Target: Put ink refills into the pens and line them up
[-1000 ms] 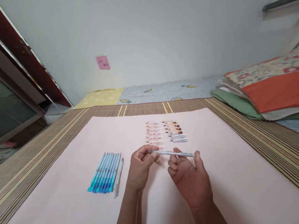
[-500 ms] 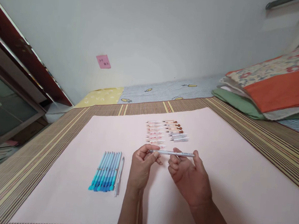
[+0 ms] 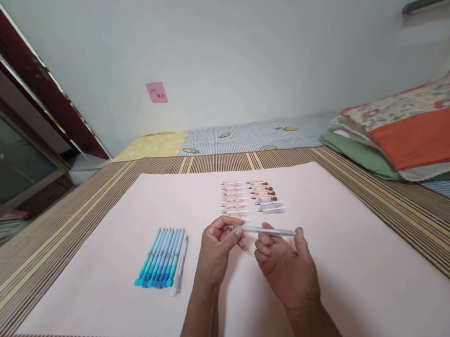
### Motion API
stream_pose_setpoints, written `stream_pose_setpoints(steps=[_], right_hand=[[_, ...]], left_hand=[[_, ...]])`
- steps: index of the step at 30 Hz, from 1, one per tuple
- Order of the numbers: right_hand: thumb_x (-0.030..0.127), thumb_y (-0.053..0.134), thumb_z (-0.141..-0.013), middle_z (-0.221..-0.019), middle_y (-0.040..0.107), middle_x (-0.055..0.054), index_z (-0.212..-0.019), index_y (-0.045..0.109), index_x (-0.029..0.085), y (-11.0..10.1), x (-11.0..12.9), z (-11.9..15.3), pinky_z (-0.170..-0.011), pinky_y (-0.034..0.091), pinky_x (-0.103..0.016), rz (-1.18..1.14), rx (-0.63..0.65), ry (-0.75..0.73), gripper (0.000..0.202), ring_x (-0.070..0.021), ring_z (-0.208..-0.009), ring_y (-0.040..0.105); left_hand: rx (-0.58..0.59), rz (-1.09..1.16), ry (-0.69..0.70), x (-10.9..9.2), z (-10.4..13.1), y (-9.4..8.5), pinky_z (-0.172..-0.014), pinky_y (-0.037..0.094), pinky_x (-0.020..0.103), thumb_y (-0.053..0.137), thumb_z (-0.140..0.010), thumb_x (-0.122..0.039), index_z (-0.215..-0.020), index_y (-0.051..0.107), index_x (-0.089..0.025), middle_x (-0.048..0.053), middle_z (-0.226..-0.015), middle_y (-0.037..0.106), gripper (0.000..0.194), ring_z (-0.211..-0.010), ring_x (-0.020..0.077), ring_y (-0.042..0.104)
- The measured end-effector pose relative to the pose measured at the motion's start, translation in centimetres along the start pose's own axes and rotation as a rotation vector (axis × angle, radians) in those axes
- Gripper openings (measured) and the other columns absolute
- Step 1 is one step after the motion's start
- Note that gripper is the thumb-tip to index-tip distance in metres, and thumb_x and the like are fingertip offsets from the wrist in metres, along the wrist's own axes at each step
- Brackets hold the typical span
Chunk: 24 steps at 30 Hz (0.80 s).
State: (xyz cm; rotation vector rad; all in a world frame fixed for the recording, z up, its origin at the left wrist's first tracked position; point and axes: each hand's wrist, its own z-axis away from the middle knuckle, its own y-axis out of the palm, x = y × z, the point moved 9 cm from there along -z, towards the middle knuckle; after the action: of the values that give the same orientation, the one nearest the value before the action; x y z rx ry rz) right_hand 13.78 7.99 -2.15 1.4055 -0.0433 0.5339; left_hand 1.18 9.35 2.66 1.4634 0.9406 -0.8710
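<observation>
A clear whitish pen (image 3: 259, 230) is held level between my two hands above the pink sheet. My left hand (image 3: 217, 250) pinches its left end between thumb and fingers. At the other end, my right hand (image 3: 289, 270) has its thumb on the pen's tip, with the fingers curled beneath. A thin dark point shows by those curled fingers; what it belongs to is hidden. To the left lies a row of blue pens (image 3: 161, 256), side by side, with another clear pen (image 3: 180, 265) along its right edge. Beyond my hands, pink-patterned pens (image 3: 233, 200) lie in a column.
Brown-topped pens (image 3: 262, 191) and whitish pens (image 3: 271, 207) lie right of the pink-patterned column. Under everything is the pink sheet (image 3: 98, 262) on a striped mat (image 3: 71, 219). Folded bedding (image 3: 420, 136) is piled at the back right, and a pink note (image 3: 157, 92) hangs on the wall.
The pen looks turned about its length: the printing along it showed before and is hard to see now. Both hands keep hold, barely shifted to the right in the view.
</observation>
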Motion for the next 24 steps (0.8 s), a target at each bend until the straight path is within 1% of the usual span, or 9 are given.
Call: stream_pose_setpoints(steps=[3,6,9,11,13,15,17,20,24], right_hand=[[0.057,0.056,-0.088,-0.078,0.061,-0.005,-0.098,0.071,0.019,0.5,0.3,0.3,-0.065,0.048,-0.031,0.040,0.048,-0.004,0.042,-0.0163,-0.067,0.053],[0.044,0.069,-0.078,-0.078,0.063,-0.006,-0.097,0.072,0.017,1.2,0.5,0.7,-0.065,0.048,-0.031,0.132,0.120,0.000,0.033,-0.0165,-0.067,0.054],[0.030,0.076,-0.075,-0.075,0.064,-0.003,-0.092,0.070,0.017,1.4,0.0,0.7,-0.057,0.041,-0.024,0.283,0.140,0.005,0.022,-0.0105,-0.058,0.051],[0.026,0.078,-0.076,-0.077,0.066,-0.002,-0.089,0.067,0.017,1.1,-1.1,0.3,-0.052,0.035,-0.021,0.395,0.130,0.014,0.020,-0.0073,-0.054,0.048],[0.028,0.080,-0.075,-0.079,0.070,-0.003,-0.086,0.063,0.018,0.5,-2.9,-0.4,-0.050,0.034,-0.021,0.520,0.108,0.025,0.023,-0.0080,-0.053,0.050],[0.029,0.082,-0.070,-0.072,0.070,-0.003,-0.079,0.059,0.018,-0.3,-5.0,-1.3,-0.047,0.034,-0.022,0.687,0.069,0.028,0.027,-0.0097,-0.050,0.051],[0.029,0.080,-0.069,-0.064,0.065,0.001,-0.076,0.057,0.019,-0.6,-7.0,-1.9,-0.046,0.036,-0.023,0.869,0.045,-0.009,0.026,-0.0114,-0.049,0.053],[0.024,0.069,-0.076,-0.061,0.057,0.005,-0.079,0.056,0.020,0.0,-9.1,-2.1,-0.052,0.041,-0.025,1.147,0.028,-0.110,0.014,-0.0141,-0.055,0.057],[0.015,0.062,-0.077,-0.067,0.057,0.003,-0.083,0.056,0.022,2.2,-11.2,-0.9,-0.061,0.042,-0.027,1.536,0.097,-0.187,0.011,-0.0156,-0.064,0.058]], left_hand=[[-0.003,0.019,0.007,-0.3,-0.1,-0.3,-0.061,0.047,0.023,0.081,-0.076,-0.030,-0.092,0.072,-0.015,0.000,-0.070,0.064,0.024,-0.056,0.0092,0.058],[-0.014,0.029,0.026,-1.1,-0.2,-0.8,-0.060,0.047,0.023,0.081,-0.076,-0.032,-0.097,0.071,-0.015,0.000,-0.071,0.064,0.028,-0.057,0.0095,0.056],[-0.063,0.009,0.036,-2.2,-0.4,-2.5,-0.061,0.048,0.023,0.078,-0.080,-0.034,-0.109,0.068,-0.016,-0.001,-0.071,0.063,0.036,-0.057,0.0094,0.056],[-0.184,-0.001,0.060,-3.3,-0.3,-5.2,-0.061,0.048,0.023,0.075,-0.081,-0.037,-0.112,0.067,-0.016,0.000,-0.074,0.063,0.038,-0.058,0.0096,0.056],[-0.424,0.022,0.147,-5.1,0.5,-9.3,-0.057,0.047,0.022,0.077,-0.077,-0.036,-0.109,0.067,-0.014,0.000,-0.075,0.064,0.040,-0.058,0.0096,0.056],[-0.677,0.114,0.262,-6.8,2.2,-13.2,-0.054,0.043,0.019,0.078,-0.072,-0.030,-0.099,0.067,-0.013,-0.002,-0.069,0.060,0.034,-0.055,0.0078,0.052],[-0.806,0.202,0.377,-8.3,3.8,-15.5,-0.057,0.043,0.017,0.075,-0.073,-0.024,-0.091,0.065,-0.013,-0.003,-0.068,0.058,0.024,-0.060,0.0069,0.054],[-0.860,0.284,0.462,-10.0,5.4,-16.5,-0.058,0.043,0.016,0.071,-0.073,-0.018,-0.087,0.064,-0.013,-0.003,-0.069,0.055,0.016,-0.064,0.0066,0.054],[-0.845,0.282,0.477,-11.1,5.9,-16.2,-0.056,0.041,0.016,0.069,-0.074,-0.017,-0.086,0.064,-0.015,-0.003,-0.070,0.053,0.013,-0.061,0.0067,0.051]])
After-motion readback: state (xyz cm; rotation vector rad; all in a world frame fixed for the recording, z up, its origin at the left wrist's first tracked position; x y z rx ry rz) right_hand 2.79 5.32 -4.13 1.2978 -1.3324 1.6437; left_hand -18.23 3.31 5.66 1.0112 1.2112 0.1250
